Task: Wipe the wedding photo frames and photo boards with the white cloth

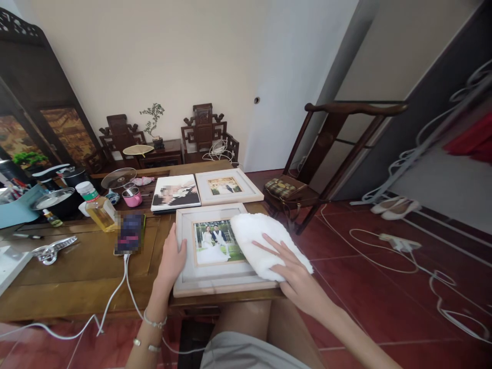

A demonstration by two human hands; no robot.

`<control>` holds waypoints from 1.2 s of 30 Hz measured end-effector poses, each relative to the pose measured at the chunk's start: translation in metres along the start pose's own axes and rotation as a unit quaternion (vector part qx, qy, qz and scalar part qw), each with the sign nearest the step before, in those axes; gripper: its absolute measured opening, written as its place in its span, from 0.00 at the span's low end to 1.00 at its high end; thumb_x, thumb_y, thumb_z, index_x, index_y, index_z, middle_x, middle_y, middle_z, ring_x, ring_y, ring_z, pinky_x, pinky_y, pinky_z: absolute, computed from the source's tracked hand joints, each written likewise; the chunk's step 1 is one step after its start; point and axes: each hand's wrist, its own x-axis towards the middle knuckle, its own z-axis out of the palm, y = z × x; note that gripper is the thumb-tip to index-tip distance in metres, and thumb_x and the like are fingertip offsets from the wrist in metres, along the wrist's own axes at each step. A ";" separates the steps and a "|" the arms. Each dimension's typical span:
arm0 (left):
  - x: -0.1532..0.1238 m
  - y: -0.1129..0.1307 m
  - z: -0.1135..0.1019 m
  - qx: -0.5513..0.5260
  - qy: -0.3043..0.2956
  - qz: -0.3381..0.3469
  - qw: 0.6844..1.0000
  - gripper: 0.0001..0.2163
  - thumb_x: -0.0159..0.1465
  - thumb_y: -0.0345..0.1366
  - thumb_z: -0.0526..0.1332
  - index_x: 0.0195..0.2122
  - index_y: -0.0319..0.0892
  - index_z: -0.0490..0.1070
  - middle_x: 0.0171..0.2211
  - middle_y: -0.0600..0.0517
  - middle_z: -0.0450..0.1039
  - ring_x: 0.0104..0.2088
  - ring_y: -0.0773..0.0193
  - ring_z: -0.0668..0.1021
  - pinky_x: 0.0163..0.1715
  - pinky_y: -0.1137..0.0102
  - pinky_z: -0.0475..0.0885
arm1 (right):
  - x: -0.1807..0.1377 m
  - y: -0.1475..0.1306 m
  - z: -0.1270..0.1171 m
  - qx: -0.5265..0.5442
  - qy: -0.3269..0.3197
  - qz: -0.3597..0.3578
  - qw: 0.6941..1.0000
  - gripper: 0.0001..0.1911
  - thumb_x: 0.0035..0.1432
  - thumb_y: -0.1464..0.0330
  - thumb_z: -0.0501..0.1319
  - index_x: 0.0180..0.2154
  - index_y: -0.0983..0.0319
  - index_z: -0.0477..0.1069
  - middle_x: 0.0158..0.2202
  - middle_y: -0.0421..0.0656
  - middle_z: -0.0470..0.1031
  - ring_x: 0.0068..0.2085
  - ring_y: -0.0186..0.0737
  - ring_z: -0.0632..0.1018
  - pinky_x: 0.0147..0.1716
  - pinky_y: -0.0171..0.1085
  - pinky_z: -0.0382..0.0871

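Note:
A light wooden picture frame (pixel 219 285) lies flat near the table's front edge, with a photo of a couple outdoors inside it. My left hand (pixel 172 256) grips the frame's left side, thumb along its top face. Over the right part of the frame lies a white fluffy cloth (pixel 246 233), covering the photo's right edge. My right hand (pixel 290 269) presses down on this cloth with its fingers spread across it. Just behind are a second framed photo (pixel 246 187) and a photo album (pixel 175 192) with a picture on its cover.
Left on the wooden table (pixel 88 277) are a phone (pixel 130 233) on a white cable, a bottle of yellow liquid (pixel 98 207), a silver clip (pixel 54 249) and a pink cup (pixel 132 197). A wooden chair (pixel 326 138) bearing a bag stands right; cables and a power strip (pixel 400 243) lie on the floor.

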 end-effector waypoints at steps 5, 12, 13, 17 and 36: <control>0.000 -0.001 -0.001 -0.002 -0.002 -0.001 1.000 0.28 0.63 0.35 0.54 0.63 0.33 0.50 0.63 0.36 0.55 0.62 0.49 0.61 0.61 0.55 0.55 | -0.003 0.006 0.013 0.028 0.076 -0.012 0.997 0.15 0.44 0.83 0.47 0.26 0.60 0.65 0.61 0.43 0.62 0.65 0.50 0.53 0.59 0.64 0.48; 0.001 -0.004 0.000 0.008 0.003 0.002 1.000 0.28 0.63 0.35 0.54 0.63 0.32 0.50 0.63 0.36 0.54 0.63 0.51 0.60 0.62 0.56 0.54 | -0.004 0.006 0.017 0.033 0.097 -0.013 0.995 0.14 0.45 0.82 0.48 0.27 0.60 0.65 0.61 0.42 0.62 0.64 0.50 0.54 0.60 0.63 0.49; 0.002 -0.005 0.000 0.009 0.002 0.004 1.000 0.28 0.63 0.35 0.54 0.63 0.32 0.50 0.63 0.36 0.54 0.63 0.51 0.60 0.62 0.56 0.54 | -0.004 0.006 0.016 0.033 0.098 -0.015 0.994 0.14 0.45 0.82 0.48 0.27 0.60 0.65 0.61 0.42 0.62 0.64 0.50 0.54 0.59 0.63 0.50; 0.002 -0.007 0.002 0.001 0.006 0.006 1.000 0.28 0.63 0.35 0.54 0.63 0.34 0.50 0.63 0.37 0.54 0.63 0.50 0.59 0.62 0.55 0.54 | -0.004 0.005 0.016 0.034 0.100 -0.017 0.994 0.14 0.44 0.82 0.48 0.27 0.60 0.66 0.61 0.43 0.63 0.64 0.50 0.55 0.59 0.63 0.50; -0.006 0.017 -0.012 -0.370 -0.047 -0.287 0.882 0.22 0.48 0.51 0.67 0.37 0.38 0.70 0.31 0.50 0.77 0.32 0.61 0.78 0.33 0.70 0.71 | -0.002 0.001 0.005 0.068 0.046 -0.036 0.996 0.13 0.48 0.82 0.47 0.24 0.60 0.63 0.62 0.42 0.60 0.64 0.51 0.54 0.59 0.66 0.49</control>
